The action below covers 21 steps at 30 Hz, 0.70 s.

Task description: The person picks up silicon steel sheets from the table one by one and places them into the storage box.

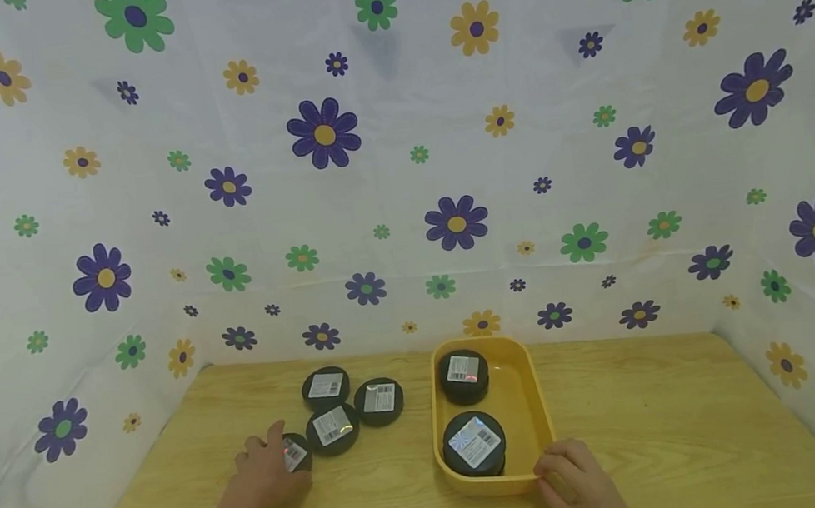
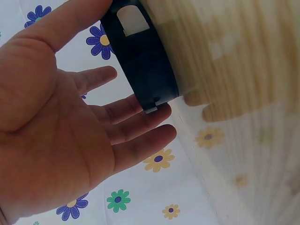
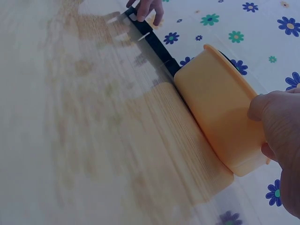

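My left hand [image 1: 262,476] is at a black disc [image 1: 296,453] with a white barcode label, lying on the table. In the left wrist view, the thumb and fingers hold this disc [image 2: 143,61] by its edge, and a cutout shows in its side. Three similar labelled discs [image 1: 332,428] lie just beyond it. My right hand [image 1: 580,481] grips the near right corner of a yellow plastic bin [image 1: 541,406], its thumb on the rim in the right wrist view. Inside the bin, black discs sit in a far stack [image 1: 464,375] and a near stack [image 1: 474,443] along the left side.
The wooden table [image 1: 669,425] reaches back to a white flowered cloth [image 1: 399,179], which hangs behind and at both sides. Between the loose discs and the bin runs a strip of table [image 1: 402,472].
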{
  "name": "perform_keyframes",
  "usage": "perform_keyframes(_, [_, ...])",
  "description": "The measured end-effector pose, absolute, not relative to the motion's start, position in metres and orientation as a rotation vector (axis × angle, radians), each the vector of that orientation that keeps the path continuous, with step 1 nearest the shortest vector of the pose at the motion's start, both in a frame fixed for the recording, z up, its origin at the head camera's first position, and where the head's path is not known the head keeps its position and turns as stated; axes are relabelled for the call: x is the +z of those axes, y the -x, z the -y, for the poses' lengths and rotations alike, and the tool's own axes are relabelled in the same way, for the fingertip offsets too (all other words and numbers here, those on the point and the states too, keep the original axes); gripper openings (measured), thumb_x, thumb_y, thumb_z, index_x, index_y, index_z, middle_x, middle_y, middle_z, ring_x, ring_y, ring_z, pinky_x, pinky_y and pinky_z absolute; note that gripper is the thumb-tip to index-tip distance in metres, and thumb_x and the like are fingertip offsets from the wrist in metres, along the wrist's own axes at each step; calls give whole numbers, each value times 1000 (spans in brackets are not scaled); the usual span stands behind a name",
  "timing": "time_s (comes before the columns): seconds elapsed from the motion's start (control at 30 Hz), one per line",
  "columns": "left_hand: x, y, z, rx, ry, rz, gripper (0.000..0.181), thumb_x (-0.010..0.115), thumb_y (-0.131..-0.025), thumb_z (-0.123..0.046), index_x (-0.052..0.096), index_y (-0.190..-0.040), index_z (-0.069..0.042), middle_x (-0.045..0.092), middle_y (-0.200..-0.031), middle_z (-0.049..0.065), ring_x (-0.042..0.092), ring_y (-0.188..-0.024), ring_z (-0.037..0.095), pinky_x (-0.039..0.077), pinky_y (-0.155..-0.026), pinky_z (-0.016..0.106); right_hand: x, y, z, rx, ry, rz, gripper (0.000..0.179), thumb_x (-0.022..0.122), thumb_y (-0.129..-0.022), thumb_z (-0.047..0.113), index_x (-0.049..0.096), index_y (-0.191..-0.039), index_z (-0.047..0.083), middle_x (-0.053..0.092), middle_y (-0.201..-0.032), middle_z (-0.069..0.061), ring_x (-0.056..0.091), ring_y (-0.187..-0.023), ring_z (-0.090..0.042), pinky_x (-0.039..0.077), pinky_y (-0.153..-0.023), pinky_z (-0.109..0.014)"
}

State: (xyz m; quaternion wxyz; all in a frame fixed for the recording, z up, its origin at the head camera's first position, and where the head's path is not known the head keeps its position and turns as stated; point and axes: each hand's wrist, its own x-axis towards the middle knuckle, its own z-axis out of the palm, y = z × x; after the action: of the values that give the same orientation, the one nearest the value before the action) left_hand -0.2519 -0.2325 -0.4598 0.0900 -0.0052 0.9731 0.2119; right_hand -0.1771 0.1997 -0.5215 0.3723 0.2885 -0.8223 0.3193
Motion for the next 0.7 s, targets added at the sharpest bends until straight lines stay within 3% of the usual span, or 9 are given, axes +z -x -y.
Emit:
perform_keyframes(0.13, [-461, 253, 232, 622, 22, -2901, 95, 75, -76, -28, 23, -148, 5, 36, -119, 41, 43, -102, 52, 48, -77, 61, -520, 176, -200, 815, -735, 2114, 31, 49, -100, 41, 66, -90, 17, 55, -99, 5, 51, -91, -11, 39, -89, -11])
perform_keyframes(0.43, [-461, 253, 232, 615, -5, -2911, 97, 80, -78, -29, 22, -147, 7, 35, -119, 44, 41, -106, 59, 46, -83, 68, -522, 177, -200, 820, -750, 2098, 30, 49, -100, 39, 66, -91, 16, 56, -98, 3, 51, -91, -13, 40, -88, -12])
perform_keyframes(0.7, [-458, 252, 230, 626, 20, -2916, 96, 78, -77, -29, 22, -149, 4, 39, -119, 41, 45, -103, 54, 47, -80, 64, -522, 178, -200, 805, -752, 2098, 28, 52, -100, 38, 66, -91, 15, 56, -98, 2, 52, -90, -13, 40, -88, -12])
